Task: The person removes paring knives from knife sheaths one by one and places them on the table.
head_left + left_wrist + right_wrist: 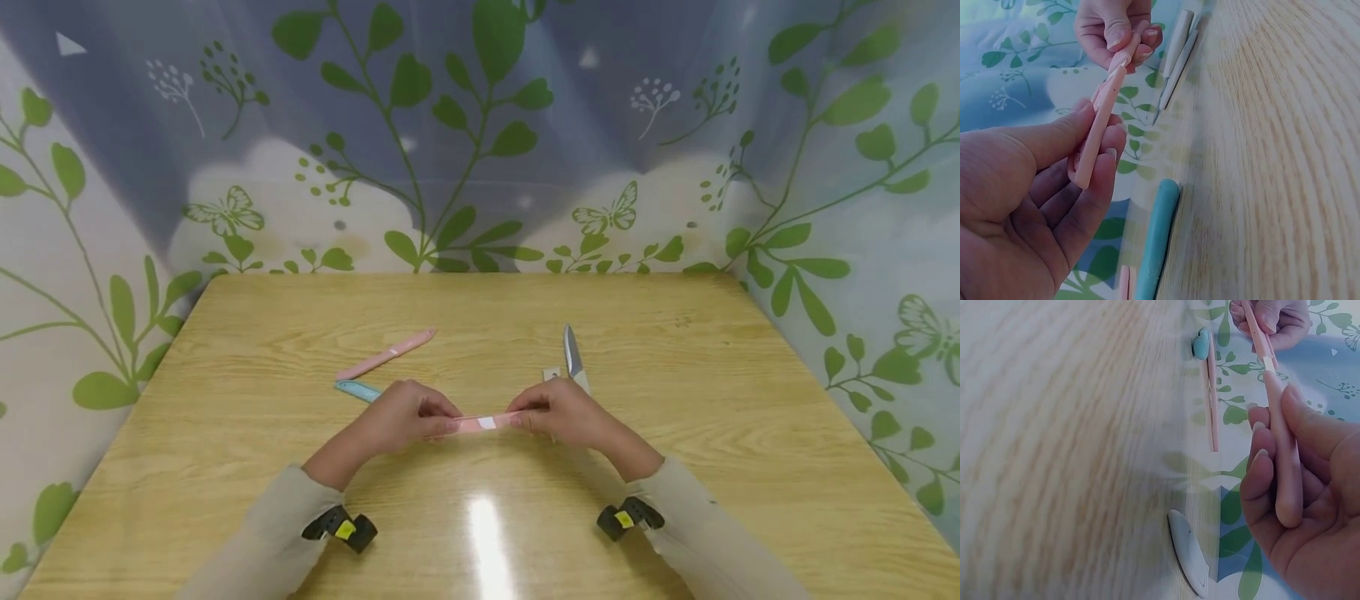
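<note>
Both hands hold a slim pink knife (471, 425) level above the table, in front of the person. The left hand (408, 414) pinches its flat pink sheath (1099, 131) between thumb and fingers. On the other end, the right hand (572, 412) grips the rounded pink handle (1285, 456), thumb along one side. A short white section (487, 422) shows between the hands. Beyond the left hand lies a teal handle (358, 390), partly hidden by that hand in the head view. A knife with a grey blade (573, 350) lies just beyond the right hand.
A second pink knife (386, 355) lies at the left, its near end by the teal handle. A small pale piece (551, 373) with a hole sits beside the grey blade. The wooden table (480, 317) meets a leaf-patterned curtain (480, 192) at its back edge.
</note>
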`<state>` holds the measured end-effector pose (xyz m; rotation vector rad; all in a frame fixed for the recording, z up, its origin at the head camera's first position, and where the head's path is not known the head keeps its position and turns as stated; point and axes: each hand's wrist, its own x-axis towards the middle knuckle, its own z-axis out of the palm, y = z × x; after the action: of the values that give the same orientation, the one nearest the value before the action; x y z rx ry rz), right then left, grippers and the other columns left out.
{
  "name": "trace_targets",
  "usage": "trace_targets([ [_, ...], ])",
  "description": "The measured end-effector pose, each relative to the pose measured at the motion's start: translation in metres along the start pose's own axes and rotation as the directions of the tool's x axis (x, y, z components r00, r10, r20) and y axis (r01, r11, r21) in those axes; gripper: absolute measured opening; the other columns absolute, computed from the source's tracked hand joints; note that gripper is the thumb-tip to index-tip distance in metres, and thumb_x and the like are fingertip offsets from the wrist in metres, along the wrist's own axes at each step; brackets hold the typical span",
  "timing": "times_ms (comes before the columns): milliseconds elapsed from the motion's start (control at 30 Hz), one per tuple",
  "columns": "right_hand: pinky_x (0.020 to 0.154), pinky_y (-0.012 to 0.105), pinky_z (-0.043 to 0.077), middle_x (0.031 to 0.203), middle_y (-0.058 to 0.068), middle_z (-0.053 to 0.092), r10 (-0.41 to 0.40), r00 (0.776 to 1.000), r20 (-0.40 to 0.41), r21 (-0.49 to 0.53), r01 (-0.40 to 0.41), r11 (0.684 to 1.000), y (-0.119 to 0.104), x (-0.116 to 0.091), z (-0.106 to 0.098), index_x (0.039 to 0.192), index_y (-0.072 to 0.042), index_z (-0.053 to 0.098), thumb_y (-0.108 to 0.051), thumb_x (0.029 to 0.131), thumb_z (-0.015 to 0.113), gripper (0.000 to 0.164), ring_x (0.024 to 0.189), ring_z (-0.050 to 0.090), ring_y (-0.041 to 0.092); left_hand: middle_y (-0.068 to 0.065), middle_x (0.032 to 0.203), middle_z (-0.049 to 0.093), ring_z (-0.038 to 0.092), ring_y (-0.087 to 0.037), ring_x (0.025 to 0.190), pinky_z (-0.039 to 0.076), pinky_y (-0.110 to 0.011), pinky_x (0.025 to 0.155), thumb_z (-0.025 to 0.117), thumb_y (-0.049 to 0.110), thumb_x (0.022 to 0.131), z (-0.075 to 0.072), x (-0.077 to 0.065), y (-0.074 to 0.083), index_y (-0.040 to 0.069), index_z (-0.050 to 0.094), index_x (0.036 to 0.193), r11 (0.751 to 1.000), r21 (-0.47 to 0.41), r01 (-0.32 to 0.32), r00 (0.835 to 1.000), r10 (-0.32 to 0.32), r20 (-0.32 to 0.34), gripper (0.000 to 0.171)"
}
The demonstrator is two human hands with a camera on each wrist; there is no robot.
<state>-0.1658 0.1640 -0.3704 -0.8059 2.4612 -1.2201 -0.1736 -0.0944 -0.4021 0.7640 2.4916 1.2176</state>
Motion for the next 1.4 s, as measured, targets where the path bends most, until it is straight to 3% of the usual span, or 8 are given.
trace_targets([
  [367,0.047,0.021,0.038,0.071,0.025,0.065,0.014,1.000,-0.027,0.006,-0.014,1.000,0.0003,0.0020,-0.0022,0.094,0.004,0.071,-0.003,0.089,0.064,0.011,0.055,0.050,0.024,-0.010,0.079,0.072,0.064,-0.017,0.065,0.053,-0.030,0.056,0.067,0.015,0.089,-0.0028,-0.0007,0.0005,0.010,0.074,0.094,0.998,-0.047,0.031,0.997,-0.035,-0.074,0.009],
  [533,0.047,0.022,0.038,0.071,0.026,0.064,0.029,0.999,-0.031,0.026,-0.028,0.999,-0.0001,0.0020,-0.0024,0.095,0.005,0.070,-0.003,0.089,0.064,0.012,0.055,0.050,0.028,-0.014,0.079,0.073,0.067,-0.023,0.066,0.055,-0.034,0.058,0.066,0.014,0.090,-0.0023,0.0001,-0.0005,0.007,0.074,0.093,0.998,-0.065,0.007,0.995,-0.013,-0.101,0.011],
  [700,0.047,0.022,0.039,0.072,0.027,0.064,0.018,0.999,-0.035,0.037,-0.016,0.999,0.0006,0.0012,-0.0027,0.095,0.005,0.070,-0.002,0.089,0.064,0.012,0.057,0.052,0.031,-0.013,0.075,0.072,0.065,-0.021,0.064,0.055,-0.034,0.057,0.066,0.014,0.090,-0.0006,0.0013,-0.0033,0.007,0.074,0.092,0.998,-0.064,0.000,0.993,-0.007,-0.115,0.011],
  [933,0.049,0.023,0.040,0.073,0.025,0.065,0.021,0.999,-0.045,0.018,-0.020,1.000,0.0014,-0.0010,-0.0051,0.094,0.004,0.071,-0.004,0.088,0.065,0.011,0.057,0.049,0.019,-0.014,0.077,0.072,0.066,-0.023,0.065,0.056,-0.039,0.059,0.067,0.014,0.089,0.0017,0.0011,-0.0055,0.007,0.074,0.093,0.996,-0.085,0.011,0.994,-0.021,-0.111,0.011],
  [1067,0.050,0.023,0.039,0.072,0.025,0.064,0.033,0.998,-0.049,0.016,-0.032,0.999,0.0008,-0.0028,-0.0065,0.094,0.004,0.070,-0.004,0.088,0.065,0.011,0.057,0.047,0.013,-0.014,0.077,0.072,0.065,-0.022,0.064,0.055,-0.035,0.056,0.067,0.013,0.089,0.0013,0.0001,-0.0054,0.007,0.074,0.093,0.997,-0.075,0.010,0.993,-0.018,-0.119,0.010],
  [1400,0.055,0.026,0.045,0.083,0.019,0.070,0.051,0.996,-0.077,-0.034,-0.054,0.998,-0.0016,-0.0069,-0.0096,0.095,0.003,0.071,-0.004,0.088,0.066,0.012,0.064,0.052,0.014,-0.011,0.079,0.073,0.066,-0.021,0.067,0.055,-0.033,0.058,0.067,0.015,0.089,0.0005,-0.0015,-0.0044,0.008,0.074,0.094,0.997,-0.076,0.028,0.993,-0.037,-0.115,0.012],
])
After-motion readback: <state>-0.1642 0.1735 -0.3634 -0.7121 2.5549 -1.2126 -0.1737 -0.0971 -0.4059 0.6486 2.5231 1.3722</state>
